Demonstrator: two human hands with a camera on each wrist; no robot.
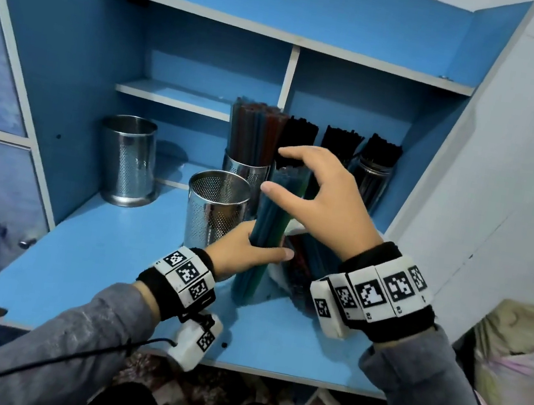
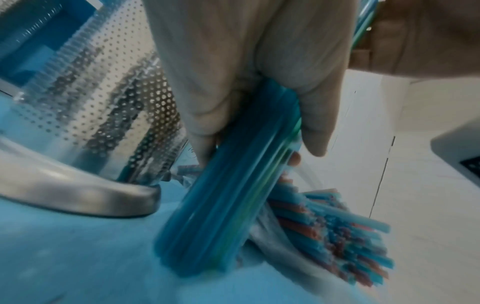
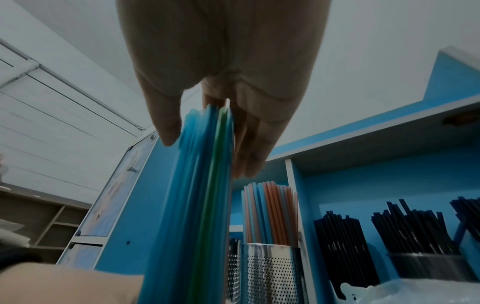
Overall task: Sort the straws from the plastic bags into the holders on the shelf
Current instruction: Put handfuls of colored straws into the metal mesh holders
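Observation:
My left hand (image 1: pixel 267 245) grips a bundle of blue and green straws (image 1: pixel 267 223) around its lower half. The bundle stands upright with its bottom end on the blue desk (image 1: pixel 102 275). My right hand (image 1: pixel 283 173) arches over the bundle's top, fingers straight; in the right wrist view the thumb and the fingers (image 3: pixel 246 152) flank the straw tops (image 3: pixel 207 144). Behind my left hand lies a clear plastic bag (image 1: pixel 293 272) of red and blue straws (image 2: pixel 337 236). An empty perforated metal holder (image 1: pixel 216 208) stands just left of the bundle.
A second empty metal holder (image 1: pixel 129 161) stands further left. At the back, a holder of red and blue straws (image 1: pixel 249 151) and holders of black straws (image 1: pixel 372 173) fill the shelf. A shelf divider (image 1: pixel 289 77) rises behind them. A white wall (image 1: pixel 523 171) is at the right.

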